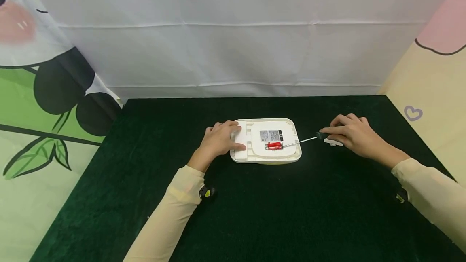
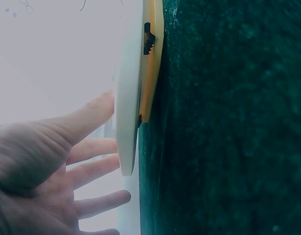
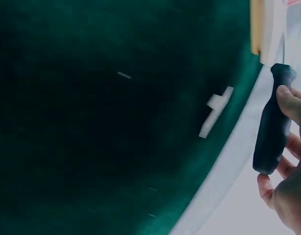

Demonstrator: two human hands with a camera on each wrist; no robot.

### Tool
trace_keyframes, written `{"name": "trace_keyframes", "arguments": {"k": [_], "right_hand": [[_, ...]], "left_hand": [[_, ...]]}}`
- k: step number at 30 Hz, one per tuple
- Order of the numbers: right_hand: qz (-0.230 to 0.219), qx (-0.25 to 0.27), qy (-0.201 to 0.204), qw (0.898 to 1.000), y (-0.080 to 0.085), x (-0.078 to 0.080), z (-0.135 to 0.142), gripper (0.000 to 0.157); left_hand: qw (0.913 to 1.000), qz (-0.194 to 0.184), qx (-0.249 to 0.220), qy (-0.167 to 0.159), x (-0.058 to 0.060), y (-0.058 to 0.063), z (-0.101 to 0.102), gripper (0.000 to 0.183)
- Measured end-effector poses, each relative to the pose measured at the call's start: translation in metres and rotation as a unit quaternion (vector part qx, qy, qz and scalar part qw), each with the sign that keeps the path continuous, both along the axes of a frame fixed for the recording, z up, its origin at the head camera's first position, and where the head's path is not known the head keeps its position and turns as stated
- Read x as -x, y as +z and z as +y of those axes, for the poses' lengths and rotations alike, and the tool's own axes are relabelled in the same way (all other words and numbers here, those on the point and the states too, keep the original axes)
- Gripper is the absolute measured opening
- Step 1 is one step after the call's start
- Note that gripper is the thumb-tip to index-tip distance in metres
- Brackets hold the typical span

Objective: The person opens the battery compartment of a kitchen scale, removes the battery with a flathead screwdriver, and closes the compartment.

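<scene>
A white, rounded device (image 1: 285, 130) lies on the dark green cloth, its underside facing up, with a printed label (image 1: 271, 135) and a red battery (image 1: 274, 145) in a small compartment. My left hand (image 1: 218, 138) rests on its left end, thumb and fingers spread. The left wrist view shows those fingers mostly straight at the device's edge. In my right hand (image 1: 353, 134) is a screwdriver (image 3: 272, 129), gripped by its dark handle between thumb and fingers. Its thin metal shaft points left, the tip at the battery. Beneath the right hand lies a small white plastic cover (image 1: 333, 142).
The green cloth (image 1: 255, 213) covers the table, whose far edge meets a white curtain (image 1: 236, 60). Printed cartoon panels stand to the left and right. A yellowish layer (image 2: 152, 73) shows under the device from the side.
</scene>
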State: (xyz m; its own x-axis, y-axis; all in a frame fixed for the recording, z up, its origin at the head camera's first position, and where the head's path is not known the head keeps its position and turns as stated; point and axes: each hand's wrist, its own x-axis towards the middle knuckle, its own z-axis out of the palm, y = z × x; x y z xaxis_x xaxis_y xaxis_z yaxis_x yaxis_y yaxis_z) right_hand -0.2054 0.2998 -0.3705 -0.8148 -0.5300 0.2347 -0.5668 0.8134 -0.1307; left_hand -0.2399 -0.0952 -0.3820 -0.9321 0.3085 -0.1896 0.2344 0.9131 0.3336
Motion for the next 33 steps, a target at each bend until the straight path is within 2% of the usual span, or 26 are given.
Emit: {"name": "trace_keyframes", "arguments": {"k": [3,7,20,23,27,33], "right_hand": [[0.0,0.02,0.009,1.0,-0.013,-0.003,0.005,0.03],[0.005,0.032,0.017,0.999,-0.02,-0.005,0.007,0.031],[0.019,0.019,-0.006,1.0,-0.003,-0.006,0.005,0.029],[0.016,0.024,-0.034,0.999,-0.001,-0.005,0.013,0.028],[-0.009,0.033,-0.103,0.994,-0.003,-0.001,0.031,0.027],[-0.094,0.067,-0.209,0.971,-0.013,0.004,0.062,0.032]], "left_hand": [[1.0,0.003,-0.004,0.0,0.0,0.0,-0.001,0.072],[1.0,0.004,-0.007,0.0,-0.001,-0.001,-0.002,0.072],[0.9999,0.001,-0.012,-0.001,-0.002,-0.001,-0.005,0.072],[0.9999,0.0,-0.012,0.001,-0.002,-0.001,-0.005,0.071],[1.0,0.0,-0.008,0.005,-0.002,-0.001,-0.004,0.072],[1.0,0.004,-0.005,0.004,-0.002,-0.001,-0.002,0.073]]}}
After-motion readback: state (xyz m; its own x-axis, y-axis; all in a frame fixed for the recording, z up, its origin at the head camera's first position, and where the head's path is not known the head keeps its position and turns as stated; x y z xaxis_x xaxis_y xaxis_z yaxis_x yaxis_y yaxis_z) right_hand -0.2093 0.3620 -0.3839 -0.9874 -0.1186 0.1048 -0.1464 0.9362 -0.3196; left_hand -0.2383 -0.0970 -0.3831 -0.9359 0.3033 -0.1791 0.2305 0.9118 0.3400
